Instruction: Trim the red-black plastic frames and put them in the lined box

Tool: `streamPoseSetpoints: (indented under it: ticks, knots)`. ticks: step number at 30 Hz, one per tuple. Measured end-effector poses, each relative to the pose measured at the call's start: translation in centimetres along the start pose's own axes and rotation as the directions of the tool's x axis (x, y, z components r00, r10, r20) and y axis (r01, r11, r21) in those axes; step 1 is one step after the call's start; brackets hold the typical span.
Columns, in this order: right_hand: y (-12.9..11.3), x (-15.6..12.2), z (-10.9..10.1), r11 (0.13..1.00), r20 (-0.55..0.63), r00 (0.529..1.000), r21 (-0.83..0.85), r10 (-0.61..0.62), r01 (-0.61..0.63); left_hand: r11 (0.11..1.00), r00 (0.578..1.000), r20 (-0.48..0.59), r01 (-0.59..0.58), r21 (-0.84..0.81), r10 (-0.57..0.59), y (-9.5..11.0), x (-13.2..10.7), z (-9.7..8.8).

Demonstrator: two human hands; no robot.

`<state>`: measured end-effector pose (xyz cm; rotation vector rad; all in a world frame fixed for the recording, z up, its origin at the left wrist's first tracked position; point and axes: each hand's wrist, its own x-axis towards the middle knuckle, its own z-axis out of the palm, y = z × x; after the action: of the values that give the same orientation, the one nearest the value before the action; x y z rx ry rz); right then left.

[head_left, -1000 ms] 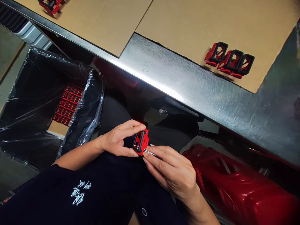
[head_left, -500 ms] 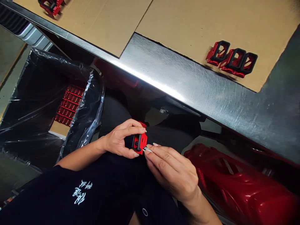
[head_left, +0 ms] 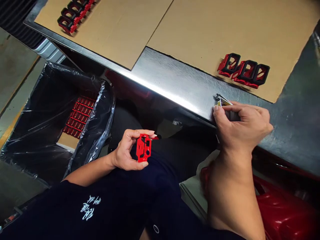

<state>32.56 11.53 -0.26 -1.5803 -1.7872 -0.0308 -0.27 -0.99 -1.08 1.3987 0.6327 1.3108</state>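
Between the thumb and fingers of my left hand is a red plastic frame part, held above my lap. Its flat face with slots and a round hole is turned up. My right hand is at the front of the metal tabletop, thumb and fingers pinched on a small shiny metal tool. The tool has two slim arms and a dark end; its exact kind is unclear. Beyond that hand, several red-and-black frame parts stand on the cardboard.
Brown cardboard sheets cover much of the metal table. More red-and-black parts stand in a row at its far left. At left, a plastic-lined bin contains rows of red parts. A red moulded object is low at right.
My right hand has moved from the red part up and right to the tabletop, metal tool in its fingers. My left hand has turned the red part, showing its slotted face. The view has shifted.
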Motion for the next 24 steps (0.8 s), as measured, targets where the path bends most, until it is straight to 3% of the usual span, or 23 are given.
streamPoseSetpoints:
  ticks: [4,6,8,9,10,11,12,14,17,24]
  knots:
    - [0.3,0.4,0.5,0.997,-0.124,0.99,-0.021,-0.071,0.069,0.993,1.0,-0.011,-0.021,0.117,0.022,-0.1,-0.4,0.0]
    - [-1.8,-0.5,-0.1,0.996,-0.223,0.971,-0.001,-0.09,0.092,0.986,0.999,-0.012,-0.044,0.158,0.047,-0.1,-0.4,0.1]
    - [-5.3,-2.2,-1.0,0.99,-0.214,0.977,0.139,-0.001,0.031,0.977,0.997,0.003,-0.076,0.2,0.077,0.0,-0.1,0.2]
    - [-7.4,-3.2,-1.5,0.961,-0.178,0.981,0.275,0.082,-0.03,0.968,0.995,0.022,-0.099,0.23,0.097,0.1,0.2,0.2]
    - [-9.4,-4.3,-1.9,0.898,-0.023,0.99,0.425,0.139,-0.116,0.956,0.992,0.049,-0.129,0.265,0.12,0.1,0.4,0.2]
    - [-11.3,-5.3,-2.3,0.814,0.257,0.96,0.53,0.116,-0.24,0.939,0.986,0.08,-0.166,0.301,0.148,0.2,0.6,0.3]
    - [-13.0,-6.2,-2.5,0.732,0.446,0.893,0.587,0.064,-0.346,0.919,0.977,0.114,-0.208,0.334,0.179,0.1,0.7,0.3]
    - [-15.4,-7.6,-2.7,0.609,0.625,0.781,0.613,0.016,-0.503,0.877,0.956,0.177,-0.287,0.385,0.235,0.0,1.0,0.3]
    - [-16.5,-8.4,-2.8,0.553,0.696,0.714,0.567,0.076,-0.611,0.846,0.937,0.23,-0.338,0.412,0.263,-0.2,1.0,0.4]
    - [-16.1,-8.4,-3.3,0.552,0.766,0.632,0.48,0.115,-0.682,0.819,0.914,0.291,-0.387,0.423,0.281,-0.2,1.1,0.4]
